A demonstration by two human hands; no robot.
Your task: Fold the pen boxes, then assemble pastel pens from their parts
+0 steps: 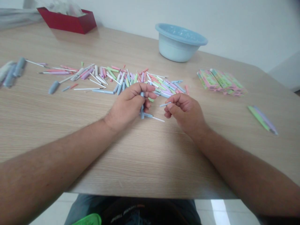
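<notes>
My left hand (pixel 130 104) is closed around a blue pen barrel (pixel 142 107) held nearly upright over the wooden table (pixel 140 162). Beneath that hand lies a blue pen part with a white refill (pixel 153 117) sticking out to the right. My right hand (pixel 184 111) pinches a small pale blue-white piece (pixel 164 104) between thumb and fingers, its tip pointing toward the left hand. Just behind both hands a long scatter of pastel pen parts (pixel 131 79) in pink, green, purple and blue, with thin white refills, is spread across the table.
A light blue basin (pixel 179 42) stands at the back. A red box (pixel 67 20) sits at the far left back. Stacked pastel packets (pixel 220 82) lie to the right, with green and purple pens (pixel 262 119) nearer. Grey-blue pens (pixel 11 72) lie at the left edge.
</notes>
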